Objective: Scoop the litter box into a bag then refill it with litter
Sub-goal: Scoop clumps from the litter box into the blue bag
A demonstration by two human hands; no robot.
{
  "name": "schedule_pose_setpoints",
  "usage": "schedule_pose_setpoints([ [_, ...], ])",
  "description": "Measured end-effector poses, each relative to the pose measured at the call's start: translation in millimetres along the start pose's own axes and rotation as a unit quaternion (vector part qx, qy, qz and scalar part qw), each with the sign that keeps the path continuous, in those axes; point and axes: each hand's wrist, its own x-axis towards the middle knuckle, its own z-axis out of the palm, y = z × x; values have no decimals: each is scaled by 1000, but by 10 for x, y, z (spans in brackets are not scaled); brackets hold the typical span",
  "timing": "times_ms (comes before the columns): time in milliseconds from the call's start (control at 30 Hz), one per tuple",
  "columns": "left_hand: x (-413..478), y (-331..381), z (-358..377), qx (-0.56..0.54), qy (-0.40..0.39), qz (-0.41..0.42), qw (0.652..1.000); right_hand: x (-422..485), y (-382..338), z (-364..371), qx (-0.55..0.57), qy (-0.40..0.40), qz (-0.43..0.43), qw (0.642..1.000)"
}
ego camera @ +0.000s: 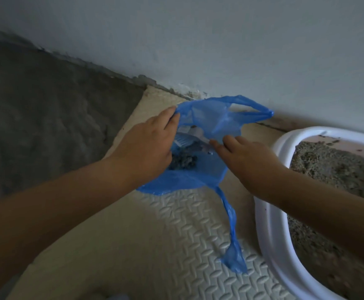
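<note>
A blue plastic bag [209, 120] lies open on a beige foam mat [176, 234], near the wall. My left hand [146, 146] grips the bag's left rim and holds the mouth open. My right hand [246, 156] holds the handle of a white slotted scoop [189, 138] whose head is inside the bag. A dark grey clump of waste [183, 162] lies at the bottom of the bag. The white litter box [272, 234], filled with grey-brown litter [328, 169], stands at the right, under my right forearm.
A pale wall [198, 40] runs behind the bag and the box. A rough grey concrete floor [46, 115] lies to the left of the mat. One loose bag handle [231, 234] trails over the mat toward me.
</note>
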Motion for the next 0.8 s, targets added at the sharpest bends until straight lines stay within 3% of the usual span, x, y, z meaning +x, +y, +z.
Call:
schedule_pose_setpoints([
  [167,7,42,-8,16,-13,3,1000,-74,86,24,36,17,10,999],
  [267,25,76,-18,11,-17,2,1000,-170,158,29,160,13,72,984],
  [367,48,150,-38,15,-16,12,1000,-357,252,37,335,17,127,933],
  [467,97,275,-39,19,5,43,999,-668,446,29,437,-36,190,879],
  [633,201,764,93,-12,24,136,990,-1522,821,91,526,-40,250,812],
  [800,314,1543,322,-66,-34,195,978,-2474,1073,343,512,-62,363,776],
])
